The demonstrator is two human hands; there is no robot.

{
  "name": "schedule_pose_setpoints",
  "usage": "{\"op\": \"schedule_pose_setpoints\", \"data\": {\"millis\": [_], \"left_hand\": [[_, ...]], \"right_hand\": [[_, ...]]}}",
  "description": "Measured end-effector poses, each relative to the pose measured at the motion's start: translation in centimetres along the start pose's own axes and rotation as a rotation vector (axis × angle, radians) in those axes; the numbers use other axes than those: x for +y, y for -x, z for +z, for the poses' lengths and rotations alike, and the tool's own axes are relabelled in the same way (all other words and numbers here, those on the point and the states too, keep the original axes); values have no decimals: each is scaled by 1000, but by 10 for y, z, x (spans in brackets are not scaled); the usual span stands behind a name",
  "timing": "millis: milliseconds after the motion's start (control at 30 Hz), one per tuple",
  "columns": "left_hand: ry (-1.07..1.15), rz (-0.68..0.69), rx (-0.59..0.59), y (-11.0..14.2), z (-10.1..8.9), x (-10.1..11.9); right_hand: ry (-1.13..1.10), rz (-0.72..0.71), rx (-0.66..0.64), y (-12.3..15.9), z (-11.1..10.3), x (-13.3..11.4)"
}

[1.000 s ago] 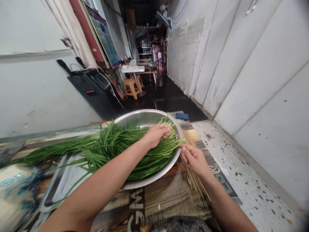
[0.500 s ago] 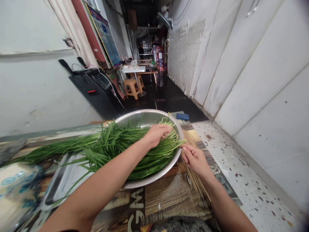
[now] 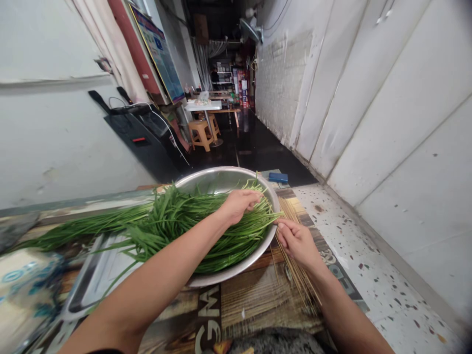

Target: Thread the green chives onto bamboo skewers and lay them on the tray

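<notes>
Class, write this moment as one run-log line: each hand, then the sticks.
left hand: over greens in bowl | right hand: by bowl's right rim, hold unclear | sticks: on table, beside bowl

On the wood-patterned tabletop, we read the large pale letters "GM", turned sideways to us. Nearer its right edge we see more printed characters, partly hidden, which we cannot read for certain. We also find blue print on the plastic bag and markings on the wall poster, but both are too blurred or small for us to read.
</notes>
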State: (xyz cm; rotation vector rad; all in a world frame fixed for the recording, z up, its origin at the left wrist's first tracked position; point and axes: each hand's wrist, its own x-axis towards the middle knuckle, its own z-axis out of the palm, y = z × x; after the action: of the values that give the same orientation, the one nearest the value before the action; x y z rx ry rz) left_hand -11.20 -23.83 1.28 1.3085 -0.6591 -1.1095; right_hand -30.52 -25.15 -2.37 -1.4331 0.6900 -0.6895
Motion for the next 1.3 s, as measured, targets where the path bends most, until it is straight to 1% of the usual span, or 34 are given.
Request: {"op": "schedule_pose_setpoints", "data": {"millis": [567, 800, 933, 1067, 1300], "left_hand": [[-68, 34, 50, 4, 1, 2], [-117, 56, 68, 4, 1, 2], [-144, 90, 87, 3, 1, 0], [-220, 116, 104, 4, 1, -1], [-315, 216, 100, 5, 0, -2]], "right_hand": [[-77, 11, 26, 0, 2, 1], [-76, 1, 32, 0, 3, 2], [-84, -2, 37, 0, 4, 3], [-101, -7, 55, 0, 5, 4], [-117, 4, 62, 0, 4, 6]]}}
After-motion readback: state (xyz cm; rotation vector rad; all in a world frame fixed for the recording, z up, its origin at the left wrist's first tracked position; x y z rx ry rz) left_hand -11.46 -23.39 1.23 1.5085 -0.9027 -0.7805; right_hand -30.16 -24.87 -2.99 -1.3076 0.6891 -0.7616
